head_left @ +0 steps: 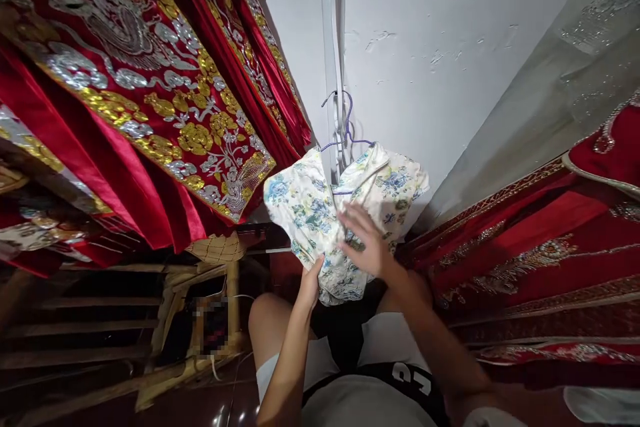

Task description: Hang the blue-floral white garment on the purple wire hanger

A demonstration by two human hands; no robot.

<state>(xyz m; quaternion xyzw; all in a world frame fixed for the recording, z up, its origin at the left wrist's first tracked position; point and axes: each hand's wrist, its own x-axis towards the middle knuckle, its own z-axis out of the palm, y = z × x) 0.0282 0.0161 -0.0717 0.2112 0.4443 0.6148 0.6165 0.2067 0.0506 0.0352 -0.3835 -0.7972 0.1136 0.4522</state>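
A white short-sleeved blouse (305, 203) with blue and green flowers hangs on a purple wire hanger (349, 113) in front of me. My left hand (311, 283) grips the blouse near its lower left edge, thumb on the front and the other fingers hidden behind the cloth. Over the middle of the blouse front is my right hand (369, 243), its fingers spread and slightly blurred. Whether those fingertips touch the fabric I cannot tell. The hanger's hook is up by a white vertical pole (331, 27).
Red garments (165, 93) with gold and silver sequins hang at upper left. More red embroidered cloth (530, 247) hangs on the right, below sheer grey fabric (565, 73). A bamboo chair (173, 280) stands at lower left. Behind the pole is a pale wall (415, 7).
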